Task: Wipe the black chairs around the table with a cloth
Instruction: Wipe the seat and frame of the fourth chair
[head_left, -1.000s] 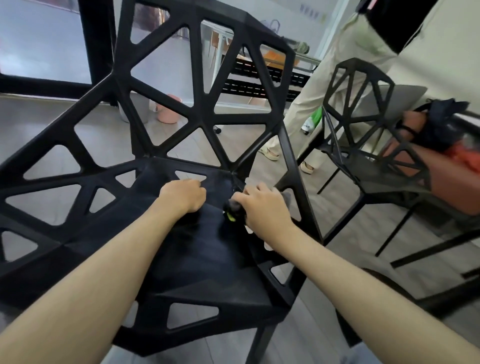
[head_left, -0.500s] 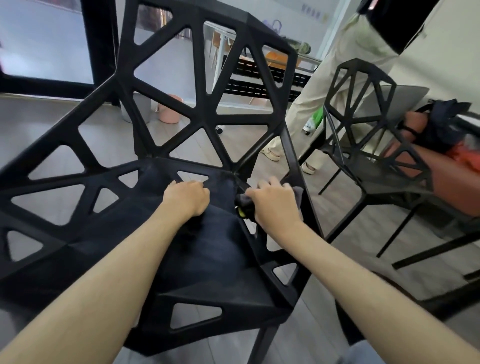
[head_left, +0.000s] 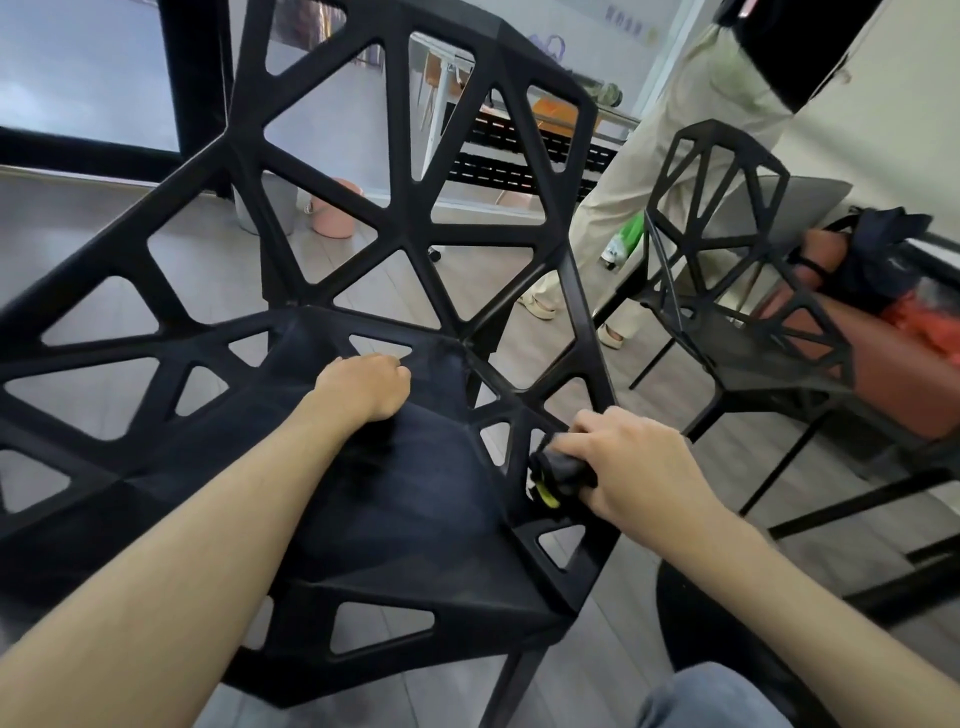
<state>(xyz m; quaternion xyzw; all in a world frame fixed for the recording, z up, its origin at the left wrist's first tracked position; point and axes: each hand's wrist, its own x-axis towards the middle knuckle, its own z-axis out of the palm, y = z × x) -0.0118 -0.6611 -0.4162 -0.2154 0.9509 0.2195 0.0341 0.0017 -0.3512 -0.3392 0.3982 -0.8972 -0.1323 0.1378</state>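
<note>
While the right hand clutches a dark cloth against the right edge of the black lattice chair, the left hand rests as a curled fist, holding nothing, on the seat. Beyond the right hand stands a 2nd black chair.
</note>
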